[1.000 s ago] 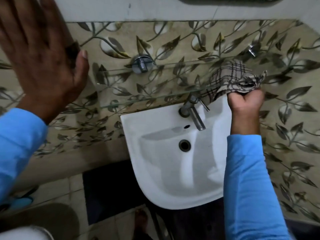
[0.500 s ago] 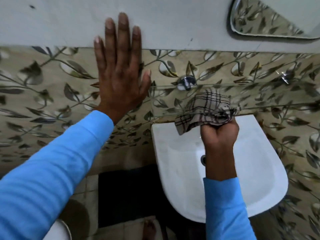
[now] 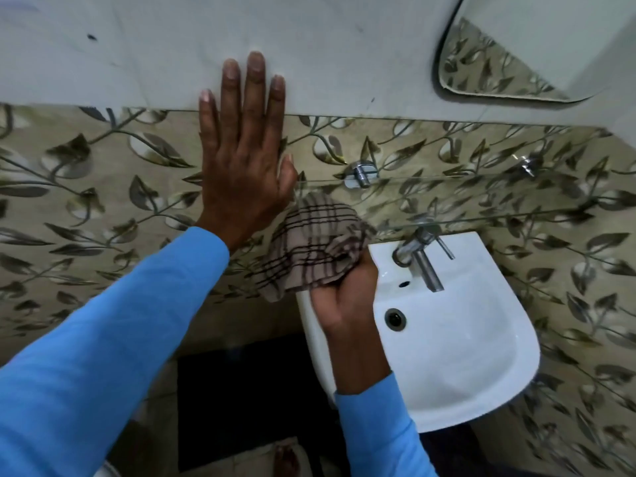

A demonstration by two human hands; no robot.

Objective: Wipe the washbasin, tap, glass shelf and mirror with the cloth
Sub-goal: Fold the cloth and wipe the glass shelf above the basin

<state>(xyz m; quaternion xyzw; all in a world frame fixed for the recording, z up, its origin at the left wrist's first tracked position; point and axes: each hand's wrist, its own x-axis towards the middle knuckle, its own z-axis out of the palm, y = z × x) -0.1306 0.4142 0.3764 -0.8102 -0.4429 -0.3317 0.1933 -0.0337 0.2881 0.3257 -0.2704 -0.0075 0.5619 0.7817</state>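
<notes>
My right hand [image 3: 344, 297] grips a beige checked cloth [image 3: 313, 242] and presses it on the left end of the glass shelf [image 3: 481, 201], which runs along the leaf-patterned wall above the basin. The white washbasin [image 3: 481, 366] sits below, with its chrome tap [image 3: 425, 261] to the right of the cloth. My left hand [image 3: 242, 156] lies flat with fingers spread on the wall, just left of the shelf end. A corner of the mirror [image 3: 509, 49] shows at the top right.
Two chrome brackets [image 3: 361, 173] [image 3: 526, 165] fix the shelf to the wall. The basin's drain hole [image 3: 395, 318] is uncovered. A dark mat [image 3: 241, 401] lies on the floor under the basin, and a bare foot [image 3: 285, 456] shows at the bottom edge.
My right hand has dragged the cloth leftwards along the glass shelf, from its right part to its left end. The tap has come back into sight. My left hand stays flat on the wall.
</notes>
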